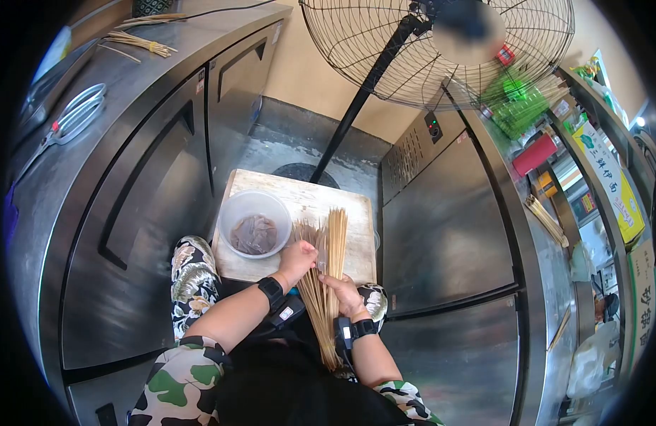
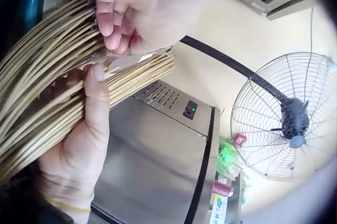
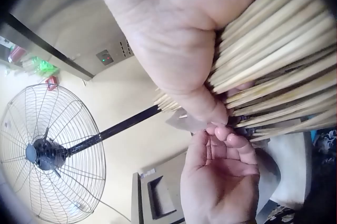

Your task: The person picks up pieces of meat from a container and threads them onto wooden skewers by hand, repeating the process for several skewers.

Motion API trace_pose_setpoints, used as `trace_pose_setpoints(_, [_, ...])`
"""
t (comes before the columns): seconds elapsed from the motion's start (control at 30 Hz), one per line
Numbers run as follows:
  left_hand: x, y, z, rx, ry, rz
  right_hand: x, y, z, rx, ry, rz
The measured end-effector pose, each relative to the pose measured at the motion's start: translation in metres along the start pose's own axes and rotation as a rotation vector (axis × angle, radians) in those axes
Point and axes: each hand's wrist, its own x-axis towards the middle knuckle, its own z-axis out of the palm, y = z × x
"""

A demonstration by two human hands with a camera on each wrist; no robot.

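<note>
Many skewers (image 1: 337, 241) — right hand (image 1: 346, 294) gripping them, left hand (image 1: 295, 262) pinching a grey slice (image 3: 185, 123)

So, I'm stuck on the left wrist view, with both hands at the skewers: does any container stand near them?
Observer: Yes, the head view shows a translucent bowl to the left of the skewers.
Operator: Is it empty?
Observer: No, glossy greyish pieces lie in it; I can't tell of what.
Operator: And any tool lying about that I can't see?
Observer: A pair of large scissors, out on the steel counter at the person's left.
</note>
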Motion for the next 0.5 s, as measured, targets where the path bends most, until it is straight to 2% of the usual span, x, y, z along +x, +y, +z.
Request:
trace_pose_setpoints(0.07, [-0.009, 0.006, 0.005, 0.262, 0.188, 0.199, 0.008, 0.007, -0.007, -0.054, 0.025, -0.034])
trace_pose_setpoints(0.17, [-0.050, 0.052, 0.004, 0.502, 0.137, 0.530, 0.011, 0.015, -0.005, -0.085, 0.059, -0.140])
trace_pose_setpoints(0.2, [-0.050, 0.045, 0.006, 0.552, 0.046, 0.481, 0.011, 0.016, -0.004, -0.088, 0.071, -0.185])
trace_pose_setpoints(0.3, [-0.047, 0.024, 0.006, 0.724, -0.029, 0.503, 0.016, 0.018, -0.010, -0.271, 0.147, -0.304])
trace_pose_setpoints(0.4, [-0.046, 0.019, 0.005, 0.849, -0.086, 0.536, 0.009, 0.011, -0.006, -0.269, 0.129, -0.345])
trace_pose_setpoints(0.5, [-0.045, 0.016, 0.003, 0.875, -0.117, 0.561, -0.008, -0.014, 0.005, -0.063, -0.001, -0.270])
